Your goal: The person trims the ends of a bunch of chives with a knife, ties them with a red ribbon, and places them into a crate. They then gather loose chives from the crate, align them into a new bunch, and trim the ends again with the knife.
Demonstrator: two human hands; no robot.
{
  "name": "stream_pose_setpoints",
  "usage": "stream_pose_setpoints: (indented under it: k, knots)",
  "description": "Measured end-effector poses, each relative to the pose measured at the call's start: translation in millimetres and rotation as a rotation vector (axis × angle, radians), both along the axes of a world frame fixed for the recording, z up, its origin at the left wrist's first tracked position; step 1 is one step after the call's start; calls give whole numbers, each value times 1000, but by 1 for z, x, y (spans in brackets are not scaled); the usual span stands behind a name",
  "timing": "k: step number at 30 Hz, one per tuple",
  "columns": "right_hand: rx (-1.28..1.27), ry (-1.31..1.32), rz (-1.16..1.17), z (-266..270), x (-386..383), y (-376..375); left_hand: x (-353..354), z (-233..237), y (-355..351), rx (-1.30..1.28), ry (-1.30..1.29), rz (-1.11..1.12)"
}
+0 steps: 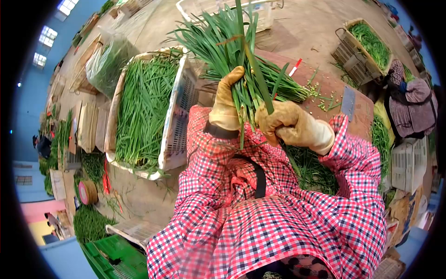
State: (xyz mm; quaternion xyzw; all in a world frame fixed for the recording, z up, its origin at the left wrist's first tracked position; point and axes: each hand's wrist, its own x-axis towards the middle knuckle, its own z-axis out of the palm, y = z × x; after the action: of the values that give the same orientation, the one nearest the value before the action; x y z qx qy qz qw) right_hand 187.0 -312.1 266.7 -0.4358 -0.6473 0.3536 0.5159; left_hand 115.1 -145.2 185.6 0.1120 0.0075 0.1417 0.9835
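Note:
My left hand (226, 98), in a stained yellowish work glove, is closed around a bunch of long green leaves (218, 39) that look like garlic chives. The leaf tips fan out away from me, and the stem ends hang below the hand. Close beside it, my right hand (290, 124), gloved the same way, has its fingers curled around one long, broad green leaf (259, 76) that stands up across the bunch. Behind the hands, more green stalks (288, 86) lie on a reddish-brown board (320, 76), their ends pointing right.
A white crate (174, 118) full of green stalks stands to the left, near a clear plastic bag (109, 63) of greens. On the board are cut bits (320, 97) and a grey plate (348, 103). Another person (411, 104) is at the right, near a filled crate (360, 58).

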Motion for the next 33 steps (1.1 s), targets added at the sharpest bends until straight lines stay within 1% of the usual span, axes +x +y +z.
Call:
stream_pose_setpoints:
  k: [1,2,3,4,5,6,7,9,10,11,13,14,15,17,18,19,21,23,24,25,26,27,28,29,30,31,32,33]
  knots:
    - [-6,3,-8,-6,0,-10,8,-8,1,4,-58,-54]
    - [52,-74,-96,-11,-3,-19,14,-16,-1,5,-112,-108]
    - [107,-152,-184,-13,-8,-26,15,-10,-7,36,-6,-74]
    - [107,-164,-260,-22,-11,-39,17,-8,-16,70,101,-40]
    - [-36,81,-187,-25,-10,-55,20,-5,-22,106,206,-6]
    - [-149,202,-169,-32,-16,-73,22,-2,-28,102,179,-52]
    - [-261,325,-152,-43,-22,-94,30,-7,-34,47,162,-1]
    - [-477,464,-91,-68,-31,-137,35,7,-41,-67,57,-132]
    - [-720,395,-15,-68,-42,-152,25,15,-34,25,47,-134]
    - [-888,208,16,-70,-39,-173,42,-8,-29,15,-6,-146]
    - [-1163,-370,15,-28,-21,-185,34,6,-38,37,36,-226]
    - [-1125,-553,-163,-32,-9,-197,36,1,-42,-8,-23,-260]
    - [-1078,-732,-343,-34,3,-205,37,-3,-46,29,45,-239]
    - [-694,-604,-905,-28,8,-174,28,-3,-48,102,173,-194]
    - [-528,-519,-931,-27,21,-158,29,2,-52,227,269,-183]
    - [-363,-431,-949,-27,31,-138,30,1,-55,284,261,-184]
    - [-370,-157,-1044,-25,36,-90,28,-3,-58,402,245,-185]
    - [-379,-172,-953,-16,28,-56,28,-5,-62,388,299,-162]
    - [-478,-30,-962,-15,22,-47,24,-7,-63,375,327,-147]
    - [-460,-21,-956,-24,26,-45,21,-9,-64,361,358,-129]
    - [-442,-11,-950,-40,35,-42,21,-26,-56,283,286,-232]
    - [-422,-2,-945,-42,37,-36,19,-30,-56,212,275,-231]
    - [-555,-8,-959,-37,41,-37,19,-32,-58,142,262,-232]
    - [-592,3,-947,-31,41,-39,19,-34,-59,74,249,-234]
    - [-628,13,-936,-22,38,-39,16,-37,-59,62,198,-270]
    - [-664,22,-925,-18,37,-40,17,-38,-59,66,208,-261]
    - [-540,22,-957,-45,43,-46,18,-39,-60,69,218,-252]
    - [-558,-122,-999,-41,39,-50,19,-39,-61,73,228,-243]
